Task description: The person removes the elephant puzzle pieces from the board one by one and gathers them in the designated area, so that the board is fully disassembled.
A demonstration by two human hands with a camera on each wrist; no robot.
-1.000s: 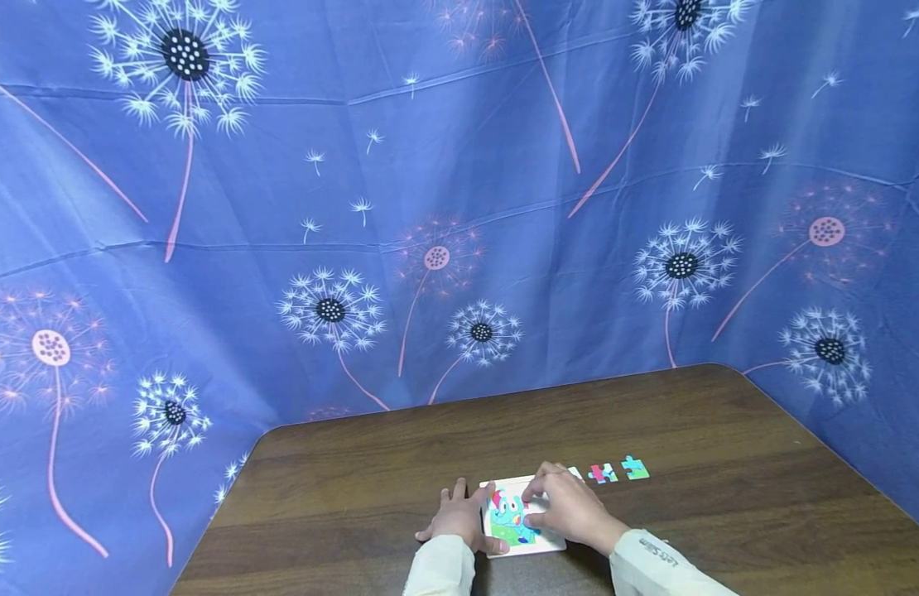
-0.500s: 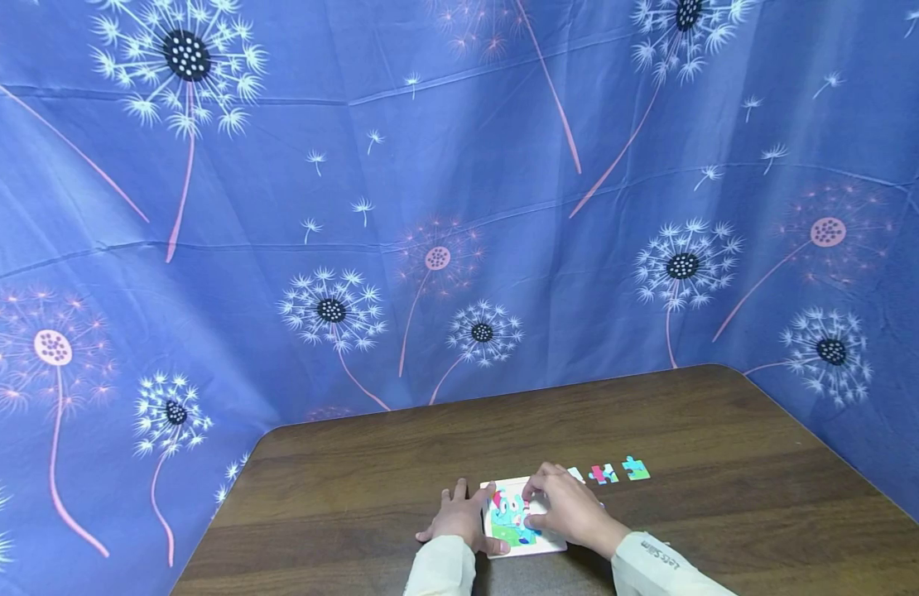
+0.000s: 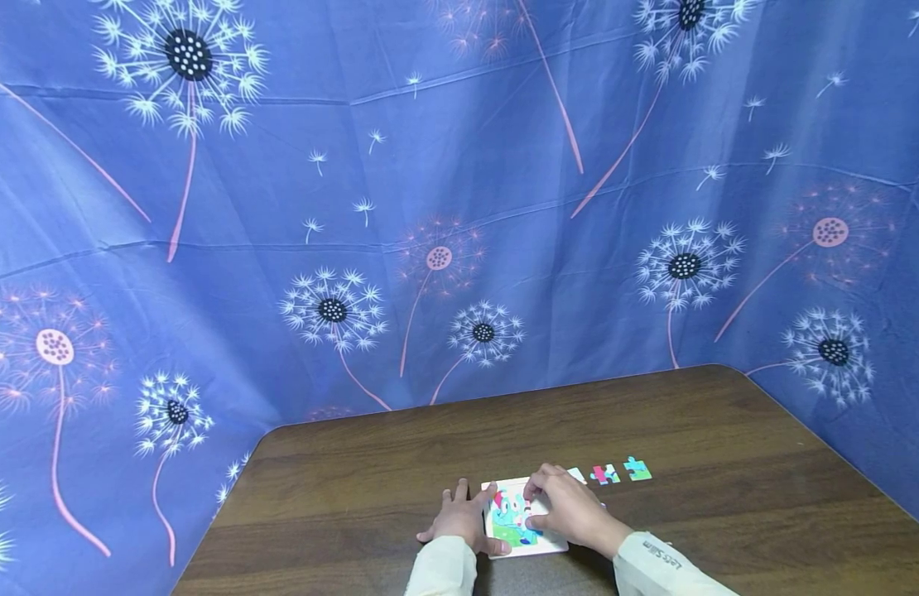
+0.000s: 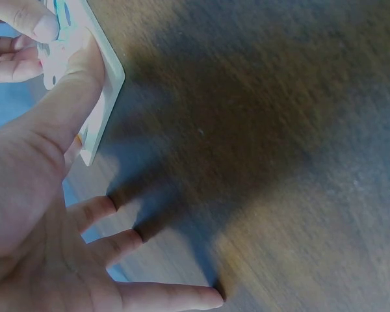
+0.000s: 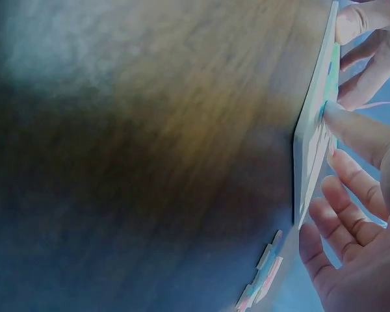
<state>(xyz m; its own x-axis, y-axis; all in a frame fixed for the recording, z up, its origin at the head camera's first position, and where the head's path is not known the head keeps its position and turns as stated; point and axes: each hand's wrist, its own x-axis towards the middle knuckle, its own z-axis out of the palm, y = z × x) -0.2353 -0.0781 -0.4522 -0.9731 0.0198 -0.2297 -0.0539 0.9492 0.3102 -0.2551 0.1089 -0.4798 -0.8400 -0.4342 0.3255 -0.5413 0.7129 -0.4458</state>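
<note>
A white-rimmed puzzle board (image 3: 526, 552) with a blue-and-green picture lies on the table. My left hand (image 3: 458, 520) rests at its left side, fingers spread; in the left wrist view, the thumb of this hand (image 4: 45, 201) lies over the board's rim (image 4: 112, 97). My right hand (image 3: 573, 509) is over the board's right part, thumb and index finger bent around a small puzzle piece (image 3: 528, 508), mostly hidden. In the right wrist view, the thumb and index tips of the right hand (image 5: 370, 214) touch the board (image 5: 305, 149).
A red, white and blue piece (image 3: 605, 474) and a blue-green piece (image 3: 637, 469) lie right of the board on the brown table (image 3: 370, 472). A pale piece (image 3: 576, 475) shows just behind the right hand. A blue dandelion-patterned cloth (image 3: 549, 281) hangs behind the table.
The pale piece behind my right hand shows slightly more than a second ago. Both hands have stayed almost in place.
</note>
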